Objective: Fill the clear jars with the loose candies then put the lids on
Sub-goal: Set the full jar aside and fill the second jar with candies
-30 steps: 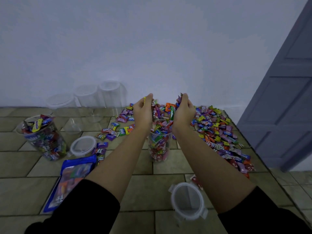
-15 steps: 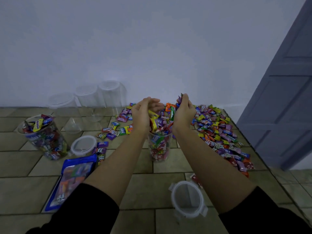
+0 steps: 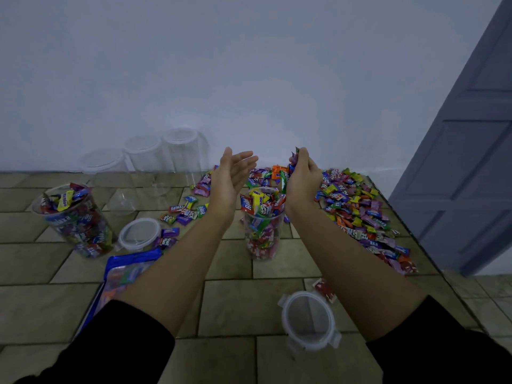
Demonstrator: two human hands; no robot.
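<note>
Jar (image 3: 264,231) stands upright at frame centre, mouth up, just below and between both hands. Left hand (image 3: 231,181): fingers straight, empty. Right hand (image 3: 303,181): fingers curled round candies (image 3: 294,158), above the jar's right rim

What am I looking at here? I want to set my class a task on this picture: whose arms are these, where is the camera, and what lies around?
No machine: a person, filmed by a camera worn on their own head, looking down. The left hand is open and holds nothing; the right hand grips a few candies over a nearly full jar. On the tiled surface are a candy pile, another filled jar, empty jars by the wall, two lids and a blue bag.
</note>
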